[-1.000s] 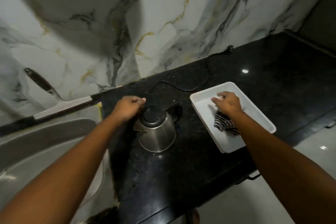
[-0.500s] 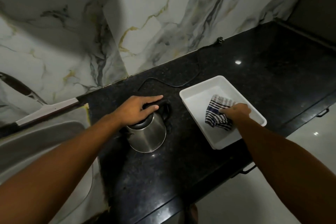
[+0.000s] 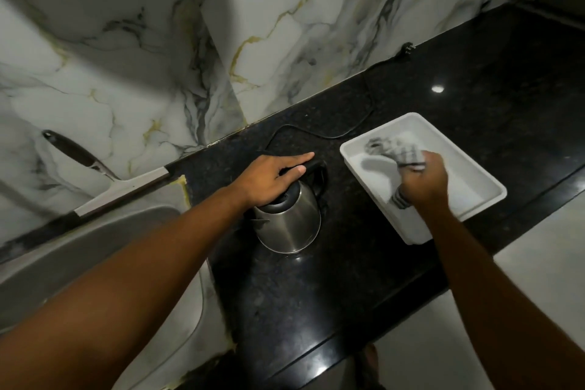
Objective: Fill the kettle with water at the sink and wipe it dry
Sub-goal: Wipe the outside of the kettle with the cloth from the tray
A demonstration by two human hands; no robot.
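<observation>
Shiny steel kettle (image 3: 289, 225), glossy speckled stone counter (image 3: 316, 288), cloth towel (image 3: 395, 152).

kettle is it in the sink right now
No, the kettle stands on the black counter beside the sink, with the left hand on top of it.

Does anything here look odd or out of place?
Mostly tidy. One oddity: the kettle's cord trails loose across the counter, its plug lying unplugged by the wall. A squeegee leans there beside the sink. No spills visible.
</observation>
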